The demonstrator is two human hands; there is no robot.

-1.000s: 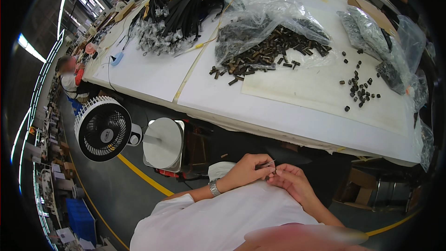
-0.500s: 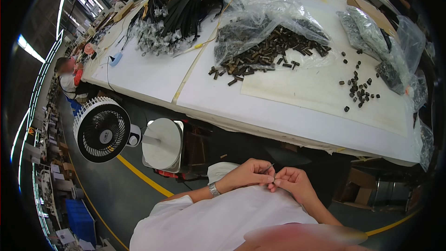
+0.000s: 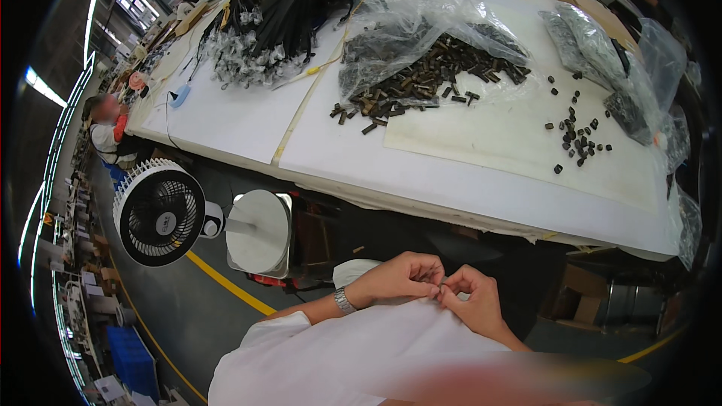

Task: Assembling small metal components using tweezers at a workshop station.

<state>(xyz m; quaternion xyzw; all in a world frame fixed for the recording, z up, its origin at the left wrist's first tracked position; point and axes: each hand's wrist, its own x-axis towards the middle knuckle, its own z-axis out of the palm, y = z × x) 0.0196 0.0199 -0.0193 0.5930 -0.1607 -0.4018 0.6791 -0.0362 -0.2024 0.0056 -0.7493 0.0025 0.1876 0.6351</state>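
Observation:
My left hand and my right hand meet close to my body, below the edge of the white table. Their fingertips pinch together on a small dark part, mostly hidden by the fingers. A metal watch sits on my left wrist. My white sleeves fill the bottom of the view. On the table lie a heap of small dark brown tube pieces spilling from a clear plastic bag, and a scatter of small black caps.
A bundle of black straps lies at the table's far left. More clear bags of dark parts rest at the right. A white floor fan stands by the table. A seated person works at the far left. Yellow lines mark the floor.
A thin dark piece that stuck out from my left fingers is now drawn in. Both hands have closed together fingertip to fingertip, staying in the same place.

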